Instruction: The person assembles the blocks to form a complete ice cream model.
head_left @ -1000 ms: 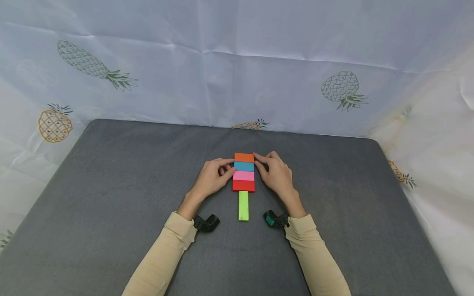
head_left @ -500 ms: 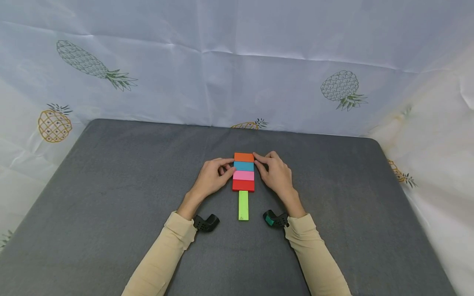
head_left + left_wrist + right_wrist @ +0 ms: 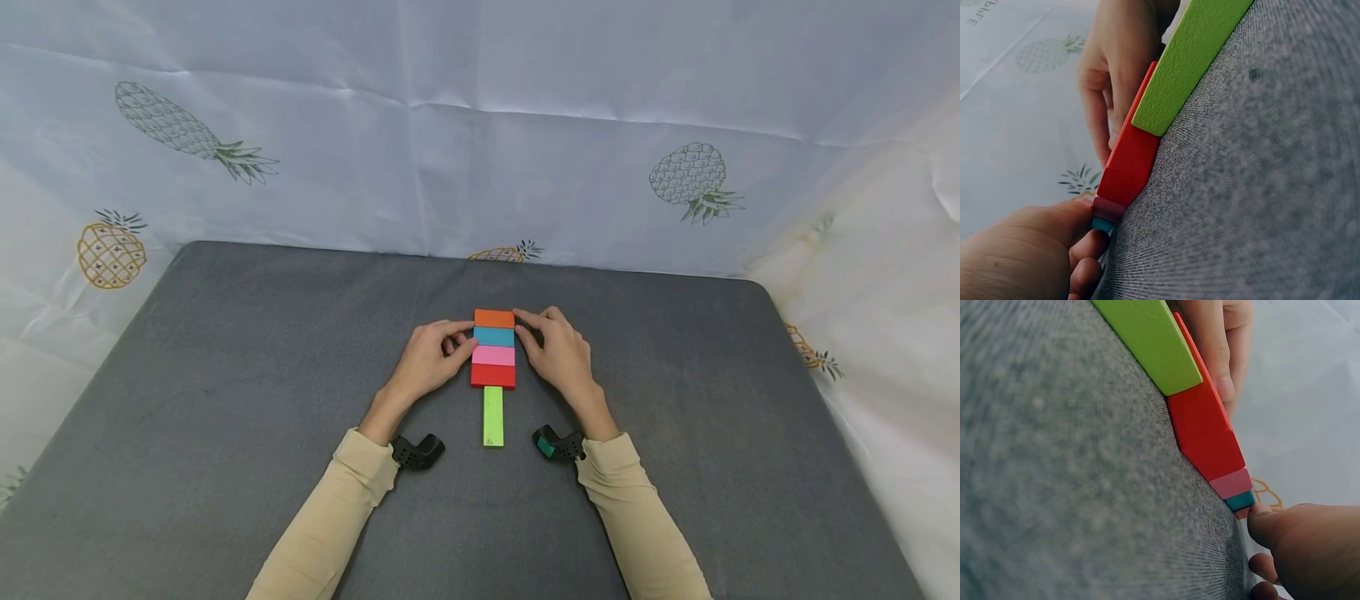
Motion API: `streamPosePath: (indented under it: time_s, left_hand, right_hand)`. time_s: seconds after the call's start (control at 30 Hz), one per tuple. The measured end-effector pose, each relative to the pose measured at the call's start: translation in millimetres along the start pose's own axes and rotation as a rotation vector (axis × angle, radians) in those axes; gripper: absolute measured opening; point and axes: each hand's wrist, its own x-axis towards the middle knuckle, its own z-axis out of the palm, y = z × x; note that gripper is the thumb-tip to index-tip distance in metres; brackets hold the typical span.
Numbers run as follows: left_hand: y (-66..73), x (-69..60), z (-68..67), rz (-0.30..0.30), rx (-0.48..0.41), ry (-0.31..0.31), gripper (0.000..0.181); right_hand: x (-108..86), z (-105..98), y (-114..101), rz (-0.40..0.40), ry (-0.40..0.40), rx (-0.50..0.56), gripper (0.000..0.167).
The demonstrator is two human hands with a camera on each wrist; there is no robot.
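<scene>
Flat colored wooden blocks form a column on the grey cloth. From the far end come orange (image 3: 494, 318), blue (image 3: 493, 337), pink (image 3: 493, 356) and red (image 3: 493, 376) blocks, set crosswise edge to edge. A light green block (image 3: 492, 416) lies lengthwise below the red one, its end meeting the red side in the left wrist view. My left hand (image 3: 429, 358) touches the column's left side with thumb and forefinger, near the orange, blue and pink ends. Opposite it, my right hand (image 3: 559, 353) has its forefinger by the orange block and its thumb by the blue one.
Grey cloth (image 3: 225, 400) covers the table on both sides of the hands. A pale curtain (image 3: 480, 175) with pineapple prints hangs behind the far edge. Black wrist devices, the left one (image 3: 418, 452) and the right one (image 3: 558, 443), sit beside the column's lower end.
</scene>
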Motion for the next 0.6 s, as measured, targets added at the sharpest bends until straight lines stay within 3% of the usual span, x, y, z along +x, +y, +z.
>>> streamPosePath:
  time_s: [0.6]
  left_hand:
    - [-1.1,0.3,2.5,0.014,0.0,0.012,0.028]
  right_hand:
    - [-3.0,-5.9,5.1,0.036,-0.047,0.036,0.031]
